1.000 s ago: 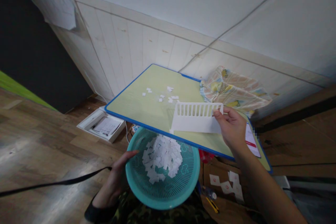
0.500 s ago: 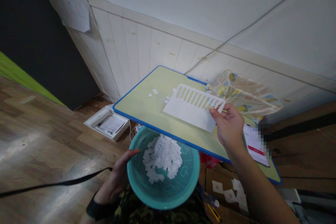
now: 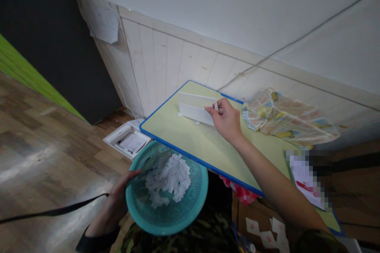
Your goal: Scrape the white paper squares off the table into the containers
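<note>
A teal plastic basket (image 3: 194,201) sits low at the table's near edge, with many small white paper pieces (image 3: 175,176) inside it. My left hand (image 3: 118,195) is closed on the basket's left rim, thumb over the edge. In my right hand (image 3: 227,120) is a white plastic panel with a row of slots (image 3: 196,111), pinched at its right end. The panel stands on its long edge over the far part of the yellow-green table (image 3: 166,128). A few paper scraps (image 3: 197,122) show along its lower edge; others may be hidden behind it.
Patterned cloth (image 3: 285,122) lies at the table's back right, and a partly blurred phone-like device (image 3: 307,184) at its right end. A white open box (image 3: 127,142) is on the floor at left. Printed cards (image 3: 268,239) lie on cardboard below. The wall (image 3: 178,59) stands behind.
My right hand has moved the panel left and farther over the table, turning it from nearly flat to upright, over the scraps. My left hand and the basket have shifted left in view.
</note>
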Tool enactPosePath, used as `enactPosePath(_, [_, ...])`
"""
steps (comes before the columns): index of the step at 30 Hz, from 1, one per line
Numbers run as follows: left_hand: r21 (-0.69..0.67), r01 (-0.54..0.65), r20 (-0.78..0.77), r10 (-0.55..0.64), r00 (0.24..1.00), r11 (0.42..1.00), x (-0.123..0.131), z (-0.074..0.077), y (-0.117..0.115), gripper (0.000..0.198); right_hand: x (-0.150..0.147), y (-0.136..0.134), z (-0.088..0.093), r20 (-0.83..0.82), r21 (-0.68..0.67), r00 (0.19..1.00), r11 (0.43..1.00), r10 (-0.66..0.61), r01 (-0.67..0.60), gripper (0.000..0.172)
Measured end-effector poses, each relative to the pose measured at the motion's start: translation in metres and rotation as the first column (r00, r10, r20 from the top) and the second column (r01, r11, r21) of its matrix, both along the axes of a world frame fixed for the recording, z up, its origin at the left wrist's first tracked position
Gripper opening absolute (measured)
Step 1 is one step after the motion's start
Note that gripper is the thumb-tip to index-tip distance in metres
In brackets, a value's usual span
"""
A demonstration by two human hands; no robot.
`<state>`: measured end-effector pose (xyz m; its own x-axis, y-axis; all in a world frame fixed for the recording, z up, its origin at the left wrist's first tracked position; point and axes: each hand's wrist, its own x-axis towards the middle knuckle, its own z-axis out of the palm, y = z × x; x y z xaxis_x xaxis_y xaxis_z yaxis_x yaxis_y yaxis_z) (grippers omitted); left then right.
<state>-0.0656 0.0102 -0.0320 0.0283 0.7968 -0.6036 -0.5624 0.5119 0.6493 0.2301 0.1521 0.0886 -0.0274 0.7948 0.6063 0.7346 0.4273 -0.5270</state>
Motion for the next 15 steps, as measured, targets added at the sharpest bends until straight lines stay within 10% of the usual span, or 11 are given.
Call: enactPosePath(15, [-0.001, -0.004, 0.042, 0.004, 0.999, 1.000, -0.007, -0.007, 0.001, 0.010, 0.008, -0.031, 0.019, 0.050, 0.008, 0.997, 0.998, -0.058, 0.058, 0.023])
